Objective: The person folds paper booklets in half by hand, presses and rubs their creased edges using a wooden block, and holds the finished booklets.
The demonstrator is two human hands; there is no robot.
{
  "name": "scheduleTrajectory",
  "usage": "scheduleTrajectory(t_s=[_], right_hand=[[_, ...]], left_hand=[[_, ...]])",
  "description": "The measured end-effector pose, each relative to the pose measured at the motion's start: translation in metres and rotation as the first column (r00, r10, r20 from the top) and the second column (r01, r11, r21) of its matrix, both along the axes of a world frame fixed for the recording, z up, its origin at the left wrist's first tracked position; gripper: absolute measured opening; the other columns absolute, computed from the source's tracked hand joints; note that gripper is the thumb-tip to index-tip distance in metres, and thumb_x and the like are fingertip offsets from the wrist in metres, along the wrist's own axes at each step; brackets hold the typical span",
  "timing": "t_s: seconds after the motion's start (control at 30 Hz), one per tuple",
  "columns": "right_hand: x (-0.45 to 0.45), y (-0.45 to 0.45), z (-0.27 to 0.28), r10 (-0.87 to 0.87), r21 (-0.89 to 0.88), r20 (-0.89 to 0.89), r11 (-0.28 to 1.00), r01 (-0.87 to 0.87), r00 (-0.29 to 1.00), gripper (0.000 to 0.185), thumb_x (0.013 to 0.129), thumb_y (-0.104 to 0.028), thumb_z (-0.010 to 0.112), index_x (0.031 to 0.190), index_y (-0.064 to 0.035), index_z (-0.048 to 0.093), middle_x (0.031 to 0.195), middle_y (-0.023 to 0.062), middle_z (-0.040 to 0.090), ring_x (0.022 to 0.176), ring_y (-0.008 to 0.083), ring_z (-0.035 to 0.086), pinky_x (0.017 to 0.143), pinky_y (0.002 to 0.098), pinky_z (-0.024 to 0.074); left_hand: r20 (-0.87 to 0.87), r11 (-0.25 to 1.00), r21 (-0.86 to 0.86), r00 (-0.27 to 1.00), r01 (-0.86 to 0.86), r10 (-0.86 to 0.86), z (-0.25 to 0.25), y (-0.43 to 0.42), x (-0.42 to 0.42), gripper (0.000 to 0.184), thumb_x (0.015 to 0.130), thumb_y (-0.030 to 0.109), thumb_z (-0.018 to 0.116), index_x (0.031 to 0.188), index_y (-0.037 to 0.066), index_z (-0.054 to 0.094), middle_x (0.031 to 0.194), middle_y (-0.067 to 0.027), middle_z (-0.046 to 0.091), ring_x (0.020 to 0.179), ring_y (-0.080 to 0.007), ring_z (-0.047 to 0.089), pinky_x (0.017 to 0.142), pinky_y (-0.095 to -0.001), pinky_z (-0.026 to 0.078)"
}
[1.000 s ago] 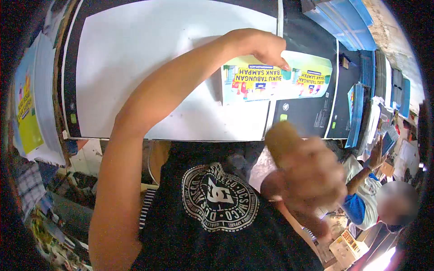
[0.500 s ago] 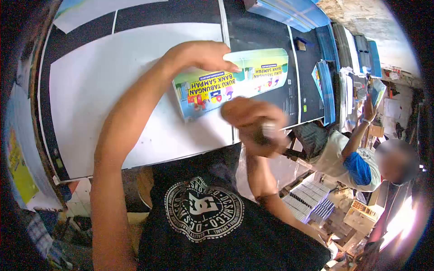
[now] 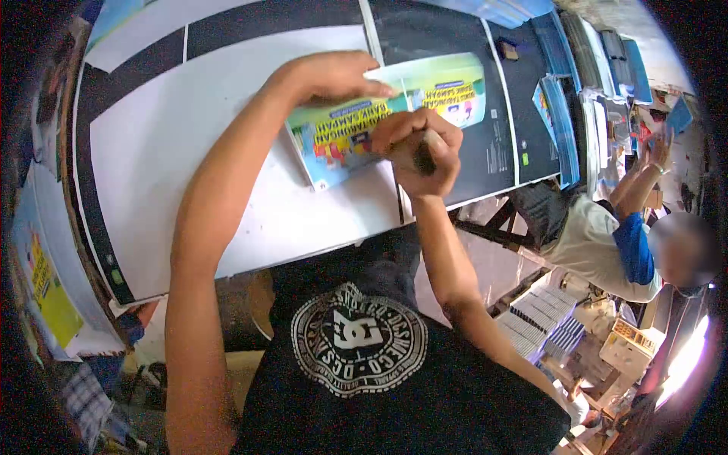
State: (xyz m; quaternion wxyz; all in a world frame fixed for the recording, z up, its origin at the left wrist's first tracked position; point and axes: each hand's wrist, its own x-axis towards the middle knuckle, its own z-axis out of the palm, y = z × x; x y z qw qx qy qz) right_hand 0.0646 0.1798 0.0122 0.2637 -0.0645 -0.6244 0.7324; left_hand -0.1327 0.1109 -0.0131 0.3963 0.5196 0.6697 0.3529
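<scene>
A stack of printed booklet covers (image 3: 345, 133), green, yellow and white with "BUKU TABUNGAN BANK SAMPAH" lettering, lies across a white sheet and a black board. My left hand (image 3: 345, 77) grips the far edge of the covers, its thumb on the printed face and the other fingers partly hidden. Over the near edge, my right hand (image 3: 421, 152) is closed in a fist around a short dark object (image 3: 423, 158). Most of that object is hidden in the palm, so its kind cannot be made out.
Under the covers is a large white sheet (image 3: 189, 152) on the worktable. Blue-edged stacks (image 3: 560, 129) stand at the table's right end, near a small brown block (image 3: 506, 50). A co-worker (image 3: 607, 243) is at the right, beside stacked booklets (image 3: 542, 315) lower down.
My right hand has moved up and inward over the covers, and its blur has lessened. My left hand keeps its grip. The co-worker's arms have shifted, and the view has tilted slightly.
</scene>
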Motion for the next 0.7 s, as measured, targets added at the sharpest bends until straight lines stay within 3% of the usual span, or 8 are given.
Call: scheduleTrajectory(t_s=[0.07,0.17,0.23,0.37,0.43,0.47,0.67,0.7], right_hand=[[0.011,0.023,0.004,-0.059,0.209,-0.017,0.976,0.062,0.998,0.044,0.082,-0.035,0.054,0.073,0.0071,0.06,0.072,0.019,0.065,0.064,0.0258,0.062,0.058,0.0343,0.0493],[0.026,0.058,0.03,0.126,0.197,-0.487,0.98,-0.032,0.864,0.089,0.08,-0.087,0.033,0.096,-0.0024,0.055,0.079,0.0152,0.06,0.074,0.0325,0.062,0.067,0.0463,0.0498],[0.039,0.066,0.064,0.12,0.219,-0.467,0.976,-0.017,0.876,0.086,0.079,-0.087,0.036,0.095,-0.0052,0.056,0.079,0.0128,0.059,0.076,0.0321,0.06,0.065,0.0459,0.0485],[0.028,0.064,0.017,-0.186,0.583,-0.247,0.756,0.299,0.951,0.067,0.085,-0.067,0.039,0.088,-0.0025,0.058,0.075,0.016,0.062,0.067,0.0291,0.059,0.063,0.0392,0.0491],[0.009,0.054,-0.017,-0.284,0.501,-0.136,0.807,0.313,0.949,0.054,0.09,-0.048,0.041,0.075,0.0002,0.06,0.067,0.0174,0.064,0.056,0.0244,0.06,0.055,0.032,0.0491],[0.0,0.056,-0.027,-0.24,-0.005,-0.224,0.97,0.245,0.945,0.053,0.091,-0.046,0.042,0.07,0.0003,0.06,0.065,0.0165,0.065,0.054,0.0227,0.06,0.053,0.0303,0.0489],[0.008,0.074,-0.017,-0.212,0.494,-0.117,0.835,0.242,0.97,0.064,0.09,-0.054,0.031,0.082,0.0038,0.059,0.071,0.0188,0.064,0.059,0.0277,0.062,0.064,0.0379,0.0545],[0.012,0.075,-0.004,-0.171,0.374,-0.229,0.893,0.249,0.958,0.062,0.09,-0.054,0.035,0.085,0.0032,0.058,0.073,0.0193,0.064,0.063,0.0294,0.063,0.062,0.0392,0.0541]], left_hand=[[-0.103,0.999,-0.043,0.995,0.009,-0.014,0.011,0.003,0.001,0.061,0.088,0.051,0.064,0.117,-0.003,0.064,0.103,-0.0183,0.07,0.09,-0.0245,0.066,0.082,-0.036,0.051],[0.017,0.993,-0.11,0.999,-0.039,0.041,0.023,-0.005,0.004,0.06,0.087,0.05,0.067,0.116,-0.003,0.064,0.1,-0.0159,0.07,0.087,-0.0206,0.066,0.079,-0.0344,0.052],[0.231,0.986,-0.161,0.97,-0.04,0.077,0.016,-0.003,0.008,0.058,0.086,0.049,0.069,0.114,-0.002,0.066,0.099,-0.0138,0.071,0.084,-0.0167,0.065,0.075,-0.0314,0.052],[-0.008,0.978,-0.195,0.997,-0.074,0.073,0.019,0.001,0.006,0.056,0.087,0.05,0.069,0.113,0.0,0.067,0.098,-0.0127,0.071,0.084,-0.0166,0.066,0.076,-0.0326,0.052],[-0.092,0.991,-0.132,0.996,-0.022,0.01,0.016,0.003,0.004,0.055,0.088,0.05,0.067,0.114,0.001,0.067,0.1,-0.0131,0.072,0.085,-0.0171,0.066,0.077,-0.0328,0.052],[-0.141,0.995,-0.102,0.99,-0.01,-0.004,0.015,0.003,-0.001,0.055,0.089,0.05,0.067,0.114,0.001,0.067,0.1,-0.0133,0.072,0.085,-0.0173,0.066,0.077,-0.033,0.052],[-0.075,0.993,-0.121,0.997,-0.015,0.006,0.021,-0.001,0.004,0.054,0.09,0.046,0.067,0.12,0.002,0.064,0.104,-0.0145,0.071,0.09,-0.0195,0.066,0.082,-0.0333,0.052],[-0.058,0.992,-0.12,0.998,-0.028,0.021,0.021,-0.002,0.004,0.055,0.09,0.046,0.067,0.121,0.001,0.064,0.104,-0.0143,0.071,0.09,-0.0194,0.066,0.082,-0.0332,0.052]])
